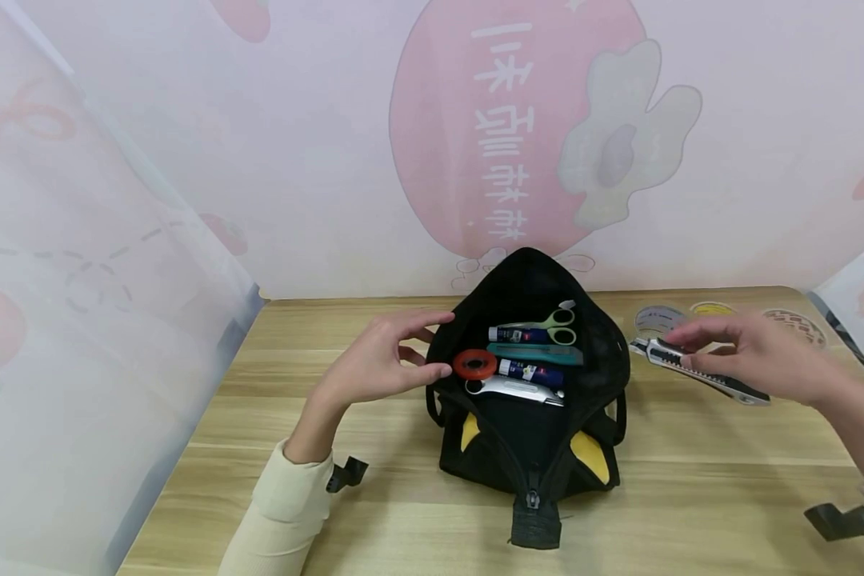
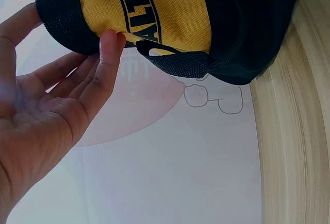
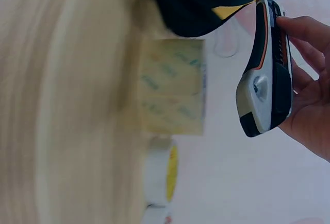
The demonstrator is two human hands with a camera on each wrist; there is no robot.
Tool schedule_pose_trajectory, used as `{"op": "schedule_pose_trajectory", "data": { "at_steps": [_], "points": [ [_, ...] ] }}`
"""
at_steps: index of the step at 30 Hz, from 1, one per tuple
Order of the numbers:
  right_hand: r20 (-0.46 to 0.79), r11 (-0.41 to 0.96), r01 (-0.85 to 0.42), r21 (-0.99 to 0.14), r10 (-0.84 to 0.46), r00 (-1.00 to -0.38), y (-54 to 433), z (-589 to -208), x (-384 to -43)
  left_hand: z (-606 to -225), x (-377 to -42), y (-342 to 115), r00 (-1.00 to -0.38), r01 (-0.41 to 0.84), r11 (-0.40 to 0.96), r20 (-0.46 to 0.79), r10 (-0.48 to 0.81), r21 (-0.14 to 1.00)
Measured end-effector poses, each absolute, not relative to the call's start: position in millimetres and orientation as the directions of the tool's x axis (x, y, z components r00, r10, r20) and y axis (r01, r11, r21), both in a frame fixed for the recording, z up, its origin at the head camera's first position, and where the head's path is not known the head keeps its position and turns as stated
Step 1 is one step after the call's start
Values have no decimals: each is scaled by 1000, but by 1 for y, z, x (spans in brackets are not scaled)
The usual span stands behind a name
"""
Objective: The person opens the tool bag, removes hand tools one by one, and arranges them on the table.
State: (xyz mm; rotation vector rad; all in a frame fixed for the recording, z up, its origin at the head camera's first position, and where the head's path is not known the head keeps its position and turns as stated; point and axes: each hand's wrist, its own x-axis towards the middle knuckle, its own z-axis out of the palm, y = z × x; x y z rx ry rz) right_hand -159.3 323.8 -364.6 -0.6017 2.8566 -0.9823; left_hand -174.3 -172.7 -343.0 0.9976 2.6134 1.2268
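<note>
A black and yellow tool bag (image 1: 533,436) stands unzipped on the table. My left hand (image 1: 385,352) is at its left side, fingers spread, with thumb and fingertips touching the rim. In the left wrist view, one fingertip presses the yellow cloth (image 2: 180,13). To the right of the bag my right hand (image 1: 756,352) pinches a silver and black utility knife (image 3: 263,87), tip toward the bag. In the bag lie green-handled scissors (image 1: 563,336), two glue sticks (image 1: 533,373), a teal slim tool (image 1: 536,353), a red ring-shaped roll (image 1: 475,365) and a white-handled tool (image 1: 514,389).
Behind my right hand, rolls of tape stand along the table's back edge, among them a grey-topped roll (image 1: 658,320) and a clear yellowish roll (image 3: 172,87). A printed pink cloth (image 1: 331,160) hangs behind the wooden table (image 1: 274,384). The bag's zipper pull (image 1: 533,499) is at its front.
</note>
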Motion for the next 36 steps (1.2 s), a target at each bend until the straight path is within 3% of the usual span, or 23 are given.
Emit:
{"op": "schedule_pose_trajectory", "data": {
  "at_steps": [9, 15, 36],
  "points": [
    [93, 584, -407, -702, -492, -866, 334, -399, -163, -345, -174, -173, -786, 517, 459, 187, 590, 723],
    [161, 520, -481, -706, -544, -824, 334, -418, -164, -344, -174, -173, -784, 518, 460, 185, 592, 721],
    [212, 625, -507, -594, -487, -847, 335, -446, -160, -344, -175, -172, -780, 519, 453, 186, 597, 724]
  ]
}}
